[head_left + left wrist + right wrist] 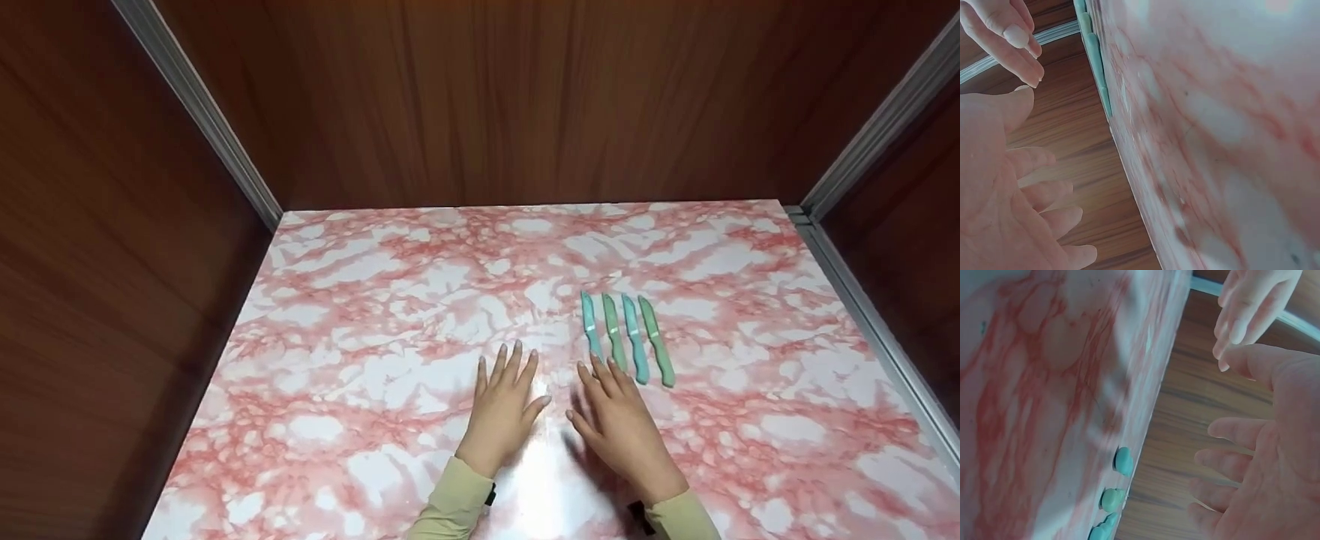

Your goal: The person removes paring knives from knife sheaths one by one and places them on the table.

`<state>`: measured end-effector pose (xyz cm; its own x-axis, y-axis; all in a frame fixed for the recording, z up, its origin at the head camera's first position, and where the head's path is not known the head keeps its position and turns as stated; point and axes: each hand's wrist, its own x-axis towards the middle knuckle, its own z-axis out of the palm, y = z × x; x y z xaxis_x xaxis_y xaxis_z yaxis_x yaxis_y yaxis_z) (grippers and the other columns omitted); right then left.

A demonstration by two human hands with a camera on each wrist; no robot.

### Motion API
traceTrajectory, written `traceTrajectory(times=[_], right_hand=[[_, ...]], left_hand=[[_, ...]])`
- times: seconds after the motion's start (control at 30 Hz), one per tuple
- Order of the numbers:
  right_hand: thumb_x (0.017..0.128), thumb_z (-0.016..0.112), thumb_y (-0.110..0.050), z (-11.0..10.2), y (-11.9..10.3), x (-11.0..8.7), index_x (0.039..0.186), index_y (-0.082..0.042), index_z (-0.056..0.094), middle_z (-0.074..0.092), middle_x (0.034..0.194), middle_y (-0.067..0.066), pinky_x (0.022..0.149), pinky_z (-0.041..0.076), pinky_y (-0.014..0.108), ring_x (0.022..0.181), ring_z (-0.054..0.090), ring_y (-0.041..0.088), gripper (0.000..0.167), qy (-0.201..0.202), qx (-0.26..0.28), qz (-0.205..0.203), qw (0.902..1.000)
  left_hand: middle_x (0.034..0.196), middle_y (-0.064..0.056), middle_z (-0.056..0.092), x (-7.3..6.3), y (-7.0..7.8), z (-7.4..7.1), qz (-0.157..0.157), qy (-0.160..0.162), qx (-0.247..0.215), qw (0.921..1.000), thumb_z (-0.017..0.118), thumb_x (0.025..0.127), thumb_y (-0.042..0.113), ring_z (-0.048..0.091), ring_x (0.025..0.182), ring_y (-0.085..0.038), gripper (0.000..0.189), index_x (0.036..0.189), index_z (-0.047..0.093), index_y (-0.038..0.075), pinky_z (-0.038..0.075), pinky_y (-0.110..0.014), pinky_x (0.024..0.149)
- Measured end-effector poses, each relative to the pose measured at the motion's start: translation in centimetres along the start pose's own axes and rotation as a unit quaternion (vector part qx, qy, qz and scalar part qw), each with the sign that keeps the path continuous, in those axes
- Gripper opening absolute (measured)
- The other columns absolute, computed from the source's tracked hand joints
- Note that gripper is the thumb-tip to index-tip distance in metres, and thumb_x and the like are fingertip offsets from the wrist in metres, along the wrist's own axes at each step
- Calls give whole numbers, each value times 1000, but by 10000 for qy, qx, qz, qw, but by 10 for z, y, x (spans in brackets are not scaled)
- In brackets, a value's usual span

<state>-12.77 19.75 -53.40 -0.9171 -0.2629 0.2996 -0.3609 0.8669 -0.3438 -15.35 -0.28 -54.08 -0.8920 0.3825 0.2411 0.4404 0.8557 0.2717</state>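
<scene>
Several knives lie side by side on the table, blue and green by turns: a blue knife [592, 326] at the left, a green knife [613, 331], a second blue knife [635, 337] and a green knife [657, 341] at the right. My right hand [624, 427] hovers palm down at their near ends, fingers spread, fingertips overlapping the two left handles in the head view. To the left, my left hand [501, 416] is held over the table with fingers straight and apart, holding nothing. In the right wrist view rounded handle ends [1123, 461] show below the right palm.
The table [337, 427] has a red and white marbled top. A brown wood-grain panel [480, 105] stands behind it, with more panels [90, 262] at the sides. Metal rails [870, 322] run along the panel corners and the table's right edge.
</scene>
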Motion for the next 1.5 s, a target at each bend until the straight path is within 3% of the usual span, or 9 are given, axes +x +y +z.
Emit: traceTrajectory(times=[0.23,0.57,1.17,1.5], right_hand=[[85,71,-35,2,4,-1,141,-3,45,35,149,18,108,24,57,135,29,42,70,-67,-24,32,10000],[85,72,-33,3,10,0,140,-2,46,37,147,20,107,27,57,133,31,43,68,-30,-61,-2,10000],[83,74,-31,0,19,8,141,-3,46,36,148,19,106,28,57,134,30,43,70,-41,-32,-60,10000],[83,74,-31,1,21,11,142,-3,45,35,148,20,106,28,56,134,30,43,71,-83,-42,-76,9999]], left_hand=[[154,-13,27,13,1,2,170,9,-112,9998,52,96,45,21,141,-33,64,149,35,13,15,-59,111],[155,-11,23,33,4,-1,307,-358,-10,9989,49,96,50,16,143,-28,67,151,31,16,12,-57,112],[154,-13,26,52,4,4,616,-262,56,9977,50,96,49,21,141,-30,68,151,30,15,14,-55,112],[154,-12,27,59,6,6,658,-417,16,9970,50,96,48,21,141,-29,68,152,29,17,14,-55,112]])
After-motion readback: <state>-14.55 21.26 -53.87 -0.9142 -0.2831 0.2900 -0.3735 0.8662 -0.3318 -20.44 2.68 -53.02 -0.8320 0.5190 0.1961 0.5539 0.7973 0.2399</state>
